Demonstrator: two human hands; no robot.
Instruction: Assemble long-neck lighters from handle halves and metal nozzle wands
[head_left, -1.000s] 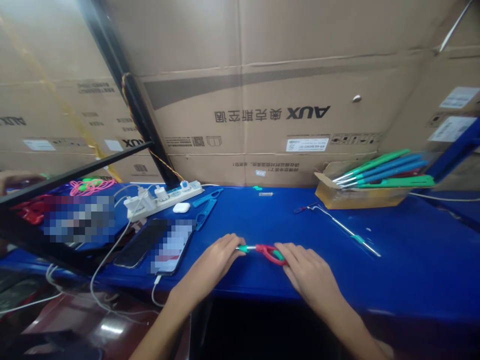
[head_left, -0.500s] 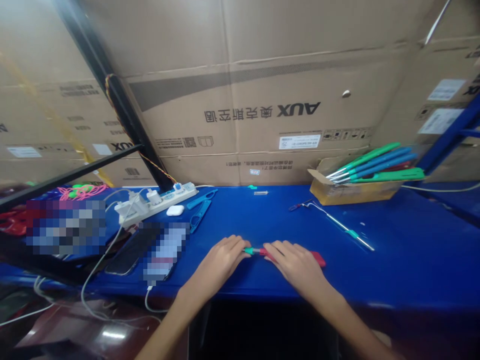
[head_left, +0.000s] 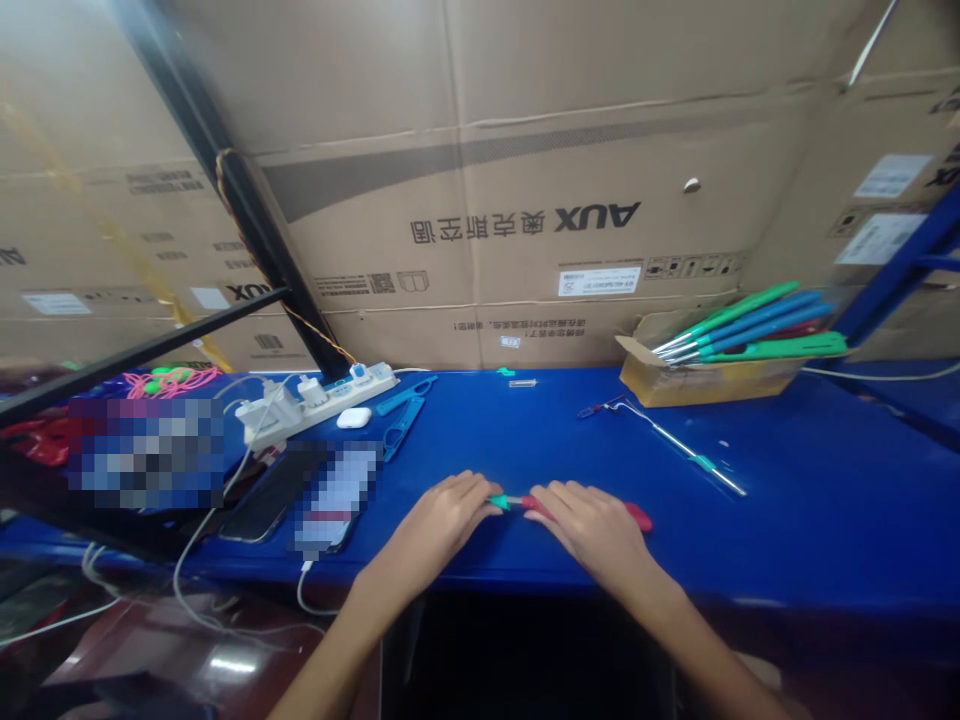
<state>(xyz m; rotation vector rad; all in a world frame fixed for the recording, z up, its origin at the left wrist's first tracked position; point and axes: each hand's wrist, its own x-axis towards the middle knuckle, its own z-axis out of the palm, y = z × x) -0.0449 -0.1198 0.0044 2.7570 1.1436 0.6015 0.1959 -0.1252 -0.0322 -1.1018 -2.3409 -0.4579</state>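
My left hand (head_left: 450,515) is closed on a small green piece (head_left: 500,501), whose far part is hidden under the fingers. A short length of metal shaft (head_left: 515,502) shows between the two hands. My right hand (head_left: 589,520) wraps round a red handle (head_left: 639,517), its end sticking out past the little finger. Shaft and handle lie in one line, low over the blue tabletop (head_left: 525,440). Beyond, to the right, rests a thin metal rod (head_left: 675,440) with a green sleeve and fine wires at its far end.
A cardboard box (head_left: 720,385) holds several green, blue and red handled tools at the back right. Small clear and green bits (head_left: 523,383) lie behind my hands. To the left are blue pieces (head_left: 401,425), a white case (head_left: 354,418), phones (head_left: 274,495) and a power strip (head_left: 330,400).
Both hands keep their grip and stay in nearly the same place. The view has shifted very slightly.
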